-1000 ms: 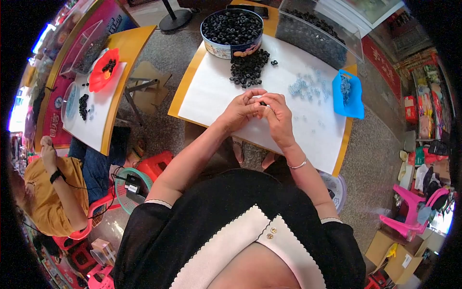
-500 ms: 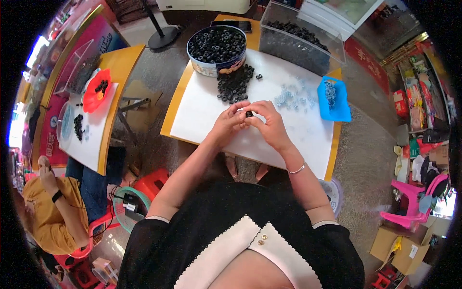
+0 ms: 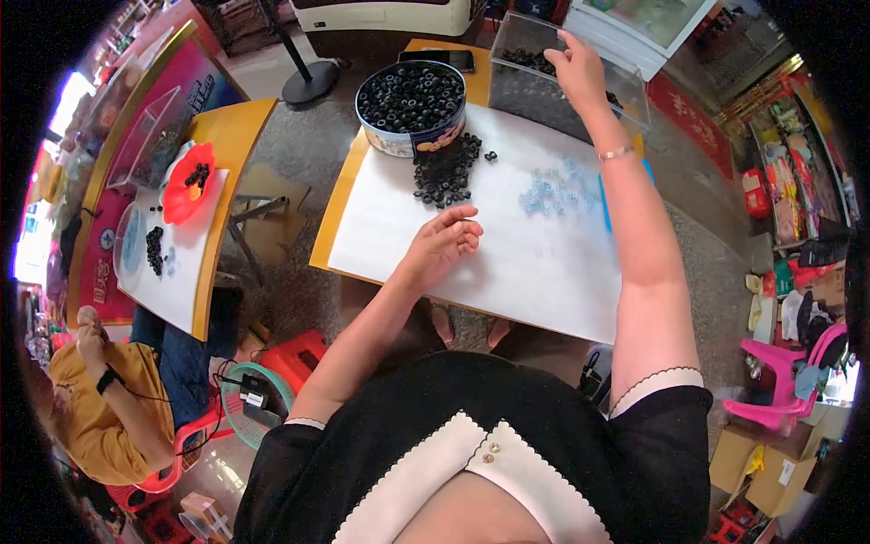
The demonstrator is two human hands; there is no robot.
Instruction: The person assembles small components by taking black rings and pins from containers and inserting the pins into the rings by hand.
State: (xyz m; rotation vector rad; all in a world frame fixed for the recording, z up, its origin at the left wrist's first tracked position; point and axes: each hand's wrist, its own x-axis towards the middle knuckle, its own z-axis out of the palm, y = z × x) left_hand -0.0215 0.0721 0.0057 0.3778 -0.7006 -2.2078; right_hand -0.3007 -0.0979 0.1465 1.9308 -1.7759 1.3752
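My right hand (image 3: pixel 580 74) is stretched out over the clear plastic bin (image 3: pixel 526 91) at the far right of the table. Its fingers are apart, with nothing visible between them. Inside the bin lie many small black parts (image 3: pixel 530 60), partly covered by the hand. Above the white tabletop (image 3: pixel 507 263), near its front edge, my left hand (image 3: pixel 444 243) hovers with loosely bent, separated fingers and an empty palm. Just beyond it, small black ring-shaped parts (image 3: pixel 444 172) spill in a heap beside a round tin (image 3: pixel 394 142) full of the same kind.
Small clear bluish pieces (image 3: pixel 557 189) are scattered right of the heap. My right forearm mostly hides a blue tray (image 3: pixel 605 207). A dark phone (image 3: pixel 439 60) lies behind the tin. At left, a person in a yellow top (image 3: pixel 113 408) sits by another table with a red dish (image 3: pixel 188 207).
My hands have parted. The right one moved from the table's front up to the clear bin, and the small black part between my fingers no longer shows. The left stayed near its place, its fingers loosened.
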